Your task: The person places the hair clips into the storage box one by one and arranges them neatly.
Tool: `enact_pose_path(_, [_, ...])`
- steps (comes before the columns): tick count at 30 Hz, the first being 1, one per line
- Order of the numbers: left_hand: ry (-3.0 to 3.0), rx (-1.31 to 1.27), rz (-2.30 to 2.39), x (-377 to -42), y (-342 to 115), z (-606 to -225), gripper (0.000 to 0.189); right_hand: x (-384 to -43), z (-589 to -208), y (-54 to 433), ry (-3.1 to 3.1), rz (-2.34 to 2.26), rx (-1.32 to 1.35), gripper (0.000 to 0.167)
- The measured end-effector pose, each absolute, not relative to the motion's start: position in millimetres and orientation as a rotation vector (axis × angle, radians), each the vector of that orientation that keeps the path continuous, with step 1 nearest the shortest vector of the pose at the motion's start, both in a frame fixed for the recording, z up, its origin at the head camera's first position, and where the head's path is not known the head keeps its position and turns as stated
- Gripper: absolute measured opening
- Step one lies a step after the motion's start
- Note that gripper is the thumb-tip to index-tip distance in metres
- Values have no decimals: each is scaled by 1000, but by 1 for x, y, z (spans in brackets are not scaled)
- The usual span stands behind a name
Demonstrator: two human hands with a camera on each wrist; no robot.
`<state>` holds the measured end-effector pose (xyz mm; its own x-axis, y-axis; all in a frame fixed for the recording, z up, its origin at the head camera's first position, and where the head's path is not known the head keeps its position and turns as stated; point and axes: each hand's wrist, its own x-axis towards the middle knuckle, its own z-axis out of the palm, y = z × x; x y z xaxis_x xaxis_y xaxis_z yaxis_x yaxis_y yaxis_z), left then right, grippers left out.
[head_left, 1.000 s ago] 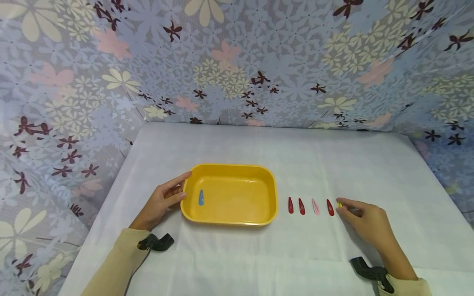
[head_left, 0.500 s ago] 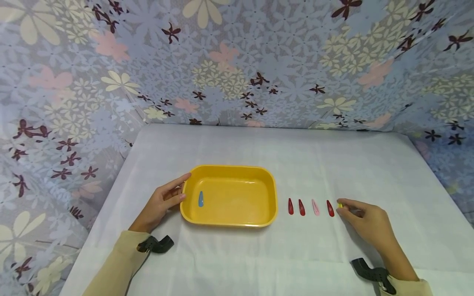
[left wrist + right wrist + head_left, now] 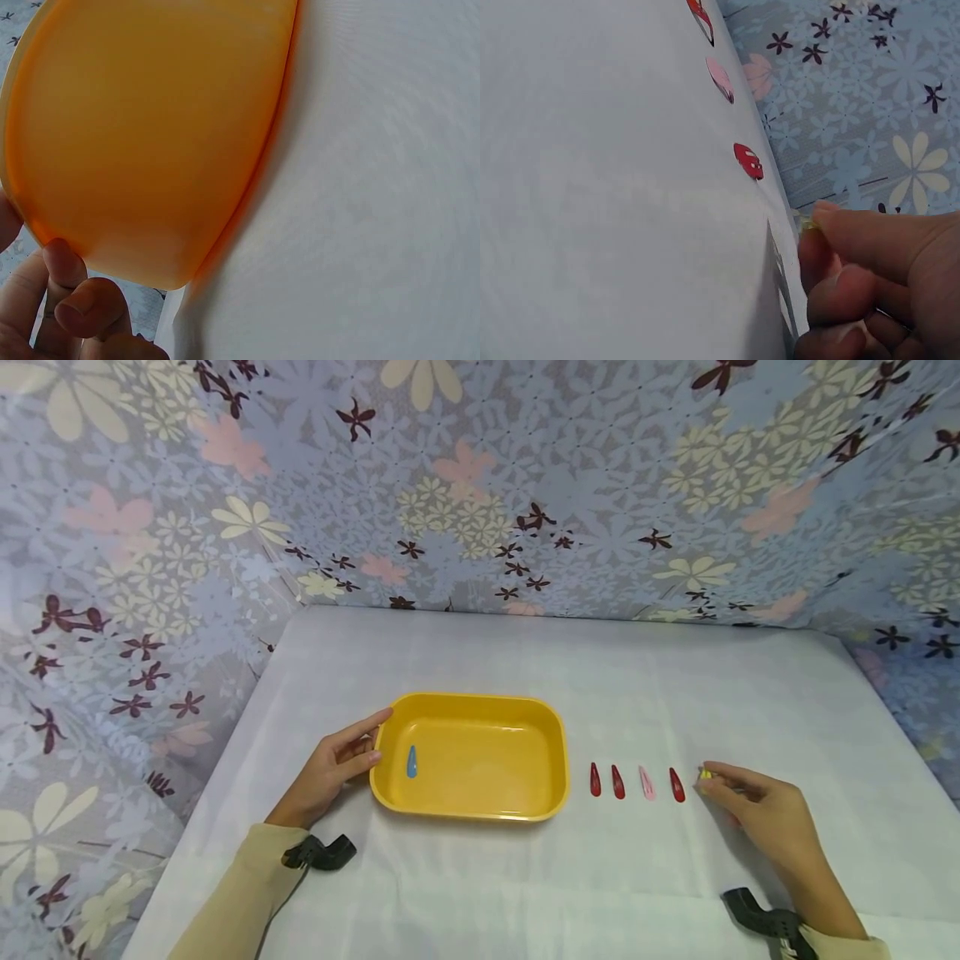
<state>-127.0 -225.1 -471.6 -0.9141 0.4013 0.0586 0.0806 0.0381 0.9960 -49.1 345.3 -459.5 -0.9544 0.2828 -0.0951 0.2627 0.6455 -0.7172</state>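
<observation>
In the head view, my left hand (image 3: 330, 772) is at the left end of a yellow plastic tray (image 3: 480, 817), its index finger and thumb touching the rim. Inside the tray, near that end, lies a blue snap hair clip (image 3: 412, 762). My right hand (image 3: 768, 810) pinches a small yellow hair clip (image 3: 705, 773) between thumb and index finger, with most of the clip covered. Just left of those fingertips lies a red hair clip (image 3: 677, 785). The right wrist view shows only a tip of the yellow clip (image 3: 808, 223) past the thumb.
Between tray and right hand, a pink hair clip (image 3: 647, 782) and two more red ones, a nearer-to-tray clip (image 3: 596, 779) and its neighbour (image 3: 618, 782), lie in a row. A white cloth (image 3: 480, 893) covers the table. Flowered fabric (image 3: 480, 485) hangs behind and beside it.
My right hand has shifted slightly right with the yellow clip, widening the gap to the nearest red clip. The left hand stays at the tray, and the head view has turned a little.
</observation>
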Motion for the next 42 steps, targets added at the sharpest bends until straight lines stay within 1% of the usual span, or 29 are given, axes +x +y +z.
enact_pose_path(5, [2072,512,1969,-128,-226,-472,55,-50,-459,346,-2746,1370,-600,58])
enact_pose_path(9, [2070,509,1966,-128,-227,-472,55,-51,-455,343,-2686,1444,-620,55])
enact_pose_path(17, [2082,491,1955,-130,-225,-469,56,-51,-444,332,-2570,1583,-439,48])
enact_pose_path(21, [2094,465,1950,-131,-225,-468,56,-52,-438,322,-2566,1566,-371,43])
enact_pose_path(31, [2061,508,1982,-131,-226,-470,56,-54,-430,301,-2647,1536,-163,42])
enact_pose_path(42, [2068,514,1973,-129,-228,-473,56,-68,-421,271,-2743,1488,47,39])
